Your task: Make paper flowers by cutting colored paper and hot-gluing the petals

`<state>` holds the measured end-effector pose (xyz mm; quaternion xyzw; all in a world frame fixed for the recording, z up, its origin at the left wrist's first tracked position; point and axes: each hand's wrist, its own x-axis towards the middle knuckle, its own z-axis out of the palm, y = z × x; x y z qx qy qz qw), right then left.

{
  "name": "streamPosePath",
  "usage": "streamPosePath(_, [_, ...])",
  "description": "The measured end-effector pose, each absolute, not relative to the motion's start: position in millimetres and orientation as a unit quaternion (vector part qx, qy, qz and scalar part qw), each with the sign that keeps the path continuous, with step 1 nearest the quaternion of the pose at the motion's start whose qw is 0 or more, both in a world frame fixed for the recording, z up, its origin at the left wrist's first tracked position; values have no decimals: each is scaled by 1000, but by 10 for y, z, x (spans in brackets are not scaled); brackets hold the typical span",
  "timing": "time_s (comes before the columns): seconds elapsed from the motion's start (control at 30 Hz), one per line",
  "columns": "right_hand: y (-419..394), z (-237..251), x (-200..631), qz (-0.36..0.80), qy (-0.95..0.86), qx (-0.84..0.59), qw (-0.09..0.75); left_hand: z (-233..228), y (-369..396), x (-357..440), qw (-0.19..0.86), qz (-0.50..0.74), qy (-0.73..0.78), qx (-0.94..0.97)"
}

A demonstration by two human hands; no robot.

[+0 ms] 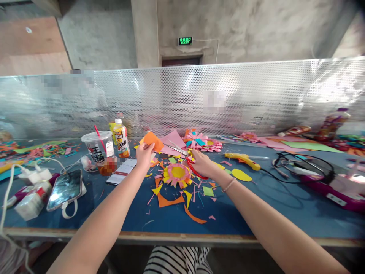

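Pinched in my left hand (145, 155) is a piece of orange paper (153, 142), raised a little above the table. My right hand (202, 163) grips red-handled scissors (178, 149), their blades pointing left toward the orange paper; whether they touch it I cannot tell. Below and between both hands lies a paper flower (177, 175) with a yellow centre and pink and yellow petals. Pink paper (173, 140) sits behind the blades. Orange offcuts (168, 201) and small yellow, pink and green scraps surround the flower.
A plastic cup (98, 146) with a red straw and a bottle (121, 139) stand left. Phones (65, 190), chargers and cables lie nearer. To the right are a yellow glue gun (242, 160), its black cord and a purple power strip (327, 196). A perforated metal screen (256, 99) rises behind.
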<state>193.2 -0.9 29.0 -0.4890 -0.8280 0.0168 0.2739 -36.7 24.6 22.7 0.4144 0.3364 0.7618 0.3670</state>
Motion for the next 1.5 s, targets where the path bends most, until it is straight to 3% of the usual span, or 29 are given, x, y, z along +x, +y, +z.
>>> streamPosePath(0.2, [-65,328,1908,32,-826,-503,252,252,170,-310,469,752,274,373])
streamPosePath(0.43, [-36,311,1903,51,-826,-503,250,273,114,-240,515,731,228,385])
streamPosePath(1.5, [-81,424,1857,74,-822,-510,245,229,-22,-45,549,689,225,416])
